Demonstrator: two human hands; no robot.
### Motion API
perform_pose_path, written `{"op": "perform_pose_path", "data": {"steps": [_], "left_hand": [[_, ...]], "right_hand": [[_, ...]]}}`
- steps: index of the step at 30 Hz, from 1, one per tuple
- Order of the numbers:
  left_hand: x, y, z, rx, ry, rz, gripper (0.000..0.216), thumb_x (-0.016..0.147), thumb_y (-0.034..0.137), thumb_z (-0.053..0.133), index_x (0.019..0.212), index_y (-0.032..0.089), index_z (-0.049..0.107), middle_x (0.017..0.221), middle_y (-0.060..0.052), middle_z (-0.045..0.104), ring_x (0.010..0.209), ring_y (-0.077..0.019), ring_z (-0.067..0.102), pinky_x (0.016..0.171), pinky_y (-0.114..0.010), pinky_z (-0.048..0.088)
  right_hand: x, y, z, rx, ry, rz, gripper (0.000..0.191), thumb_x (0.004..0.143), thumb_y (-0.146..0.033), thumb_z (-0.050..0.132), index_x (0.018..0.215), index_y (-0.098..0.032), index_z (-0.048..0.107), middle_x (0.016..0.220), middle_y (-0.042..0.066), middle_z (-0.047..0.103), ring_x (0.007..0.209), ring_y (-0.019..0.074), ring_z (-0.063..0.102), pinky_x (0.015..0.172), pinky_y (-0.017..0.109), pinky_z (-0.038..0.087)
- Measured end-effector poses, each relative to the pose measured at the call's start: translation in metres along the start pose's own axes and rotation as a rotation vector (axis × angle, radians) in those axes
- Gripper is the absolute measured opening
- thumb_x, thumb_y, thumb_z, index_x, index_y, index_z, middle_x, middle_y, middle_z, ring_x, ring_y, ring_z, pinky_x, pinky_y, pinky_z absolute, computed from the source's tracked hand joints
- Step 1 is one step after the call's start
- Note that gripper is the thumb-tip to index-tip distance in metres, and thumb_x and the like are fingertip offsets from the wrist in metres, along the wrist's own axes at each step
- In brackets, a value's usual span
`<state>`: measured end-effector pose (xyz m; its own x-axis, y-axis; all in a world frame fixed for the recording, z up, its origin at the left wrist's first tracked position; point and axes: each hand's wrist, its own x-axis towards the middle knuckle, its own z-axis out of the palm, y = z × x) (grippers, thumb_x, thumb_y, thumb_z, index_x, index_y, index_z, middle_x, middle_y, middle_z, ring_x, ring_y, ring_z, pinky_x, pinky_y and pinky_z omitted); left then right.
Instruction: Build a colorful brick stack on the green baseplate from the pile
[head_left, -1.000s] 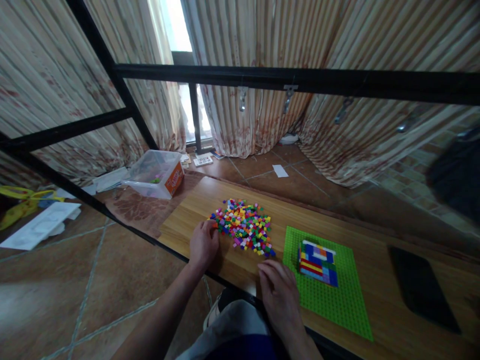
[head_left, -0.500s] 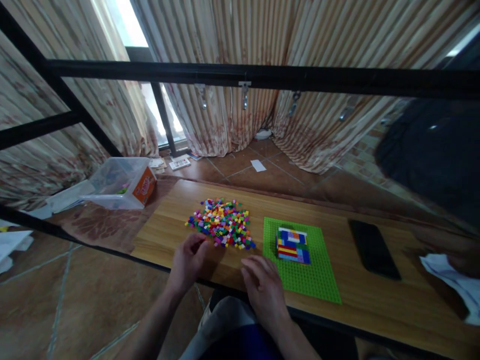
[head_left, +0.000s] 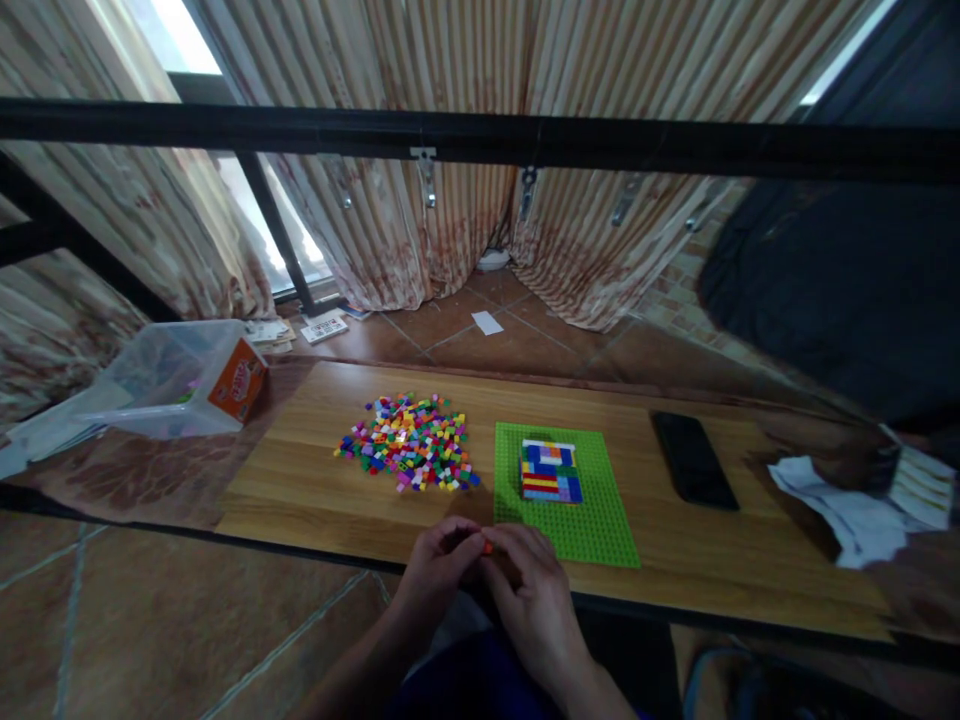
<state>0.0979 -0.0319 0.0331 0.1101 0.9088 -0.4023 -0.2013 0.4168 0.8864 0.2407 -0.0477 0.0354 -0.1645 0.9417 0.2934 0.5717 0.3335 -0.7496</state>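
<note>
My left hand (head_left: 444, 568) and my right hand (head_left: 531, 592) meet at the table's front edge, left of the green baseplate's lower corner. Between their fingertips a small red toy brick (head_left: 487, 547) shows; both hands pinch it, the fingers partly hiding it. On the green baseplate (head_left: 600, 530) stands a low block structure (head_left: 551, 472) of blue, red, yellow, white and light purple bricks. A loose heap of small mixed-colour bricks (head_left: 412, 442) lies on the wooden table to the left of the baseplate, beyond my left hand.
A black phone (head_left: 694, 460) lies right of the baseplate. Farther right, another person's hand is beside white paper (head_left: 840, 510). A clear plastic box (head_left: 172, 400) with an orange label stands off the table's left end. A black metal bar (head_left: 480, 135) crosses beyond the table.
My left hand has moved right from beside the brick heap to meet my right hand, bringing the red brick. The view has shifted right, and the other person's papers show more.
</note>
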Motion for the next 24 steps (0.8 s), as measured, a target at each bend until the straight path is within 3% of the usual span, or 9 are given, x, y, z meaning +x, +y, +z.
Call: {"op": "perform_pose_path", "data": {"steps": [7,14,18,24], "left_hand": [[0.008,-0.002,0.011,0.101,0.005,0.013,0.026,0.073,0.042,0.066,0.078,0.016,0.064,0.064,0.001,0.060,0.058,-0.0111,0.052,0.057,-0.022,0.041],[0.018,0.000,-0.022,0.498,0.123,0.275,0.020,0.083,0.036,0.057,0.080,0.018,0.064,0.072,0.000,0.060,0.070,-0.0146,0.055,0.066,-0.024,0.043],[0.022,-0.004,-0.035,0.648,0.143,0.345,0.019,0.087,0.034,0.053,0.083,0.019,0.064,0.077,0.000,0.063,0.073,-0.0155,0.059,0.068,-0.025,0.044],[0.020,-0.006,-0.032,0.764,0.129,0.436,0.016,0.089,0.030,0.049,0.085,0.021,0.062,0.080,0.000,0.066,0.074,-0.0153,0.062,0.070,-0.025,0.045]], "right_hand": [[-0.002,0.016,-0.015,0.013,0.040,0.070,0.020,0.093,-0.029,0.053,0.106,-0.024,0.068,0.103,0.005,0.069,0.097,0.0191,0.063,0.086,0.035,0.052],[0.030,0.055,-0.043,-0.098,0.274,0.131,0.028,0.093,-0.039,0.052,0.106,-0.020,0.069,0.105,0.009,0.070,0.100,0.0219,0.063,0.090,0.039,0.050],[0.050,0.071,-0.048,-0.183,0.263,0.064,0.029,0.094,-0.037,0.050,0.105,-0.019,0.070,0.105,0.009,0.070,0.101,0.0224,0.060,0.091,0.040,0.048],[0.058,0.082,-0.044,-0.210,0.252,0.027,0.026,0.093,-0.036,0.053,0.103,-0.022,0.072,0.103,0.008,0.068,0.100,0.0216,0.057,0.091,0.040,0.047]]}}
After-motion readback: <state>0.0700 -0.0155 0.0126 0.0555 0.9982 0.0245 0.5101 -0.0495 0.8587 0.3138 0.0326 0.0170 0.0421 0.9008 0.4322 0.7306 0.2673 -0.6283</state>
